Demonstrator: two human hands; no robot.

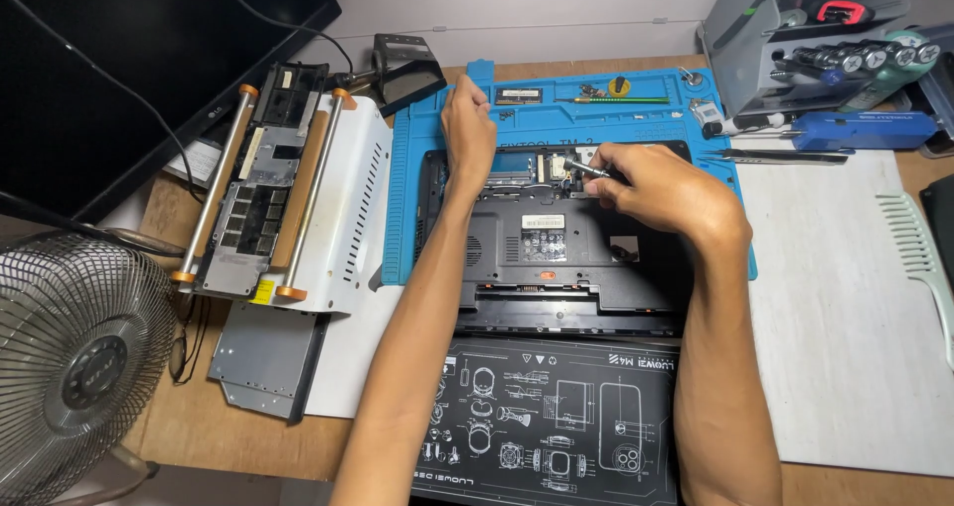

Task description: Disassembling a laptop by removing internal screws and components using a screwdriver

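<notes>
the black plastic laptop base (556, 257), turned underside up with a panel off, lies on the blue silicone repair mat (407, 198) in the middle of the wooden counter (199, 417). the right hand (661, 193) is clamped around a slim silver-tipped screwdriver (584, 168), its tip pointing left and down into the open bay near the far edge of the base. the left hand (467, 133) rests fingers curled on the far left corner of the base, pressing it; it grips nothing i can make out.

as i judge it, the step in hand is working a small screw or fitting in that open bay while the other hand steadies the base. the next move calls for keeping the tip seated square and the base from sliding on the mat.

to the left lies a removed grey keyboard panel (263, 193) on a white perforated metal sheet (353, 208); a round wire-guard fan (79, 357) stands at the near left, a pale green comb (919, 248) at the right.
</notes>
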